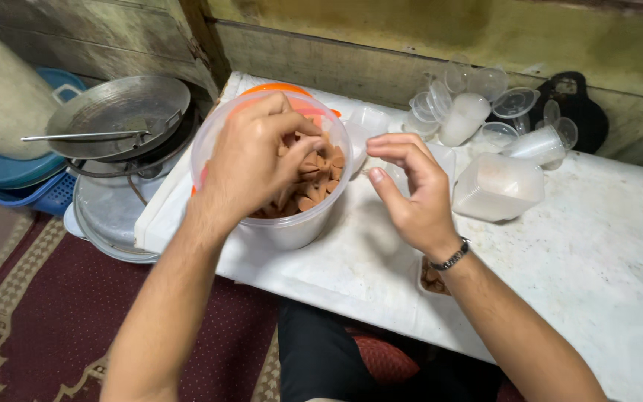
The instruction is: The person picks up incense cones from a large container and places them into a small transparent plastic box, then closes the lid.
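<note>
A round clear plastic tub [292,231] stands on the white table [597,260], filled with small brown cone-shaped pieces [320,182]. My left hand [251,160] reaches into the tub from above, its fingertips closed on some of the brown pieces. My right hand [411,186] hovers just right of the tub with the fingers curled and apart, nothing seen in it. Under my right wrist, which wears a dark bracelet, a small container [432,279] with brown pieces is partly hidden.
Stacks of clear plastic cups and lids [478,108] lie at the table's back, with a lidded clear box [496,186] in front. Metal pans [117,112] and a blue basket [35,190] stand left of the table. A red carpet [46,320] covers the floor.
</note>
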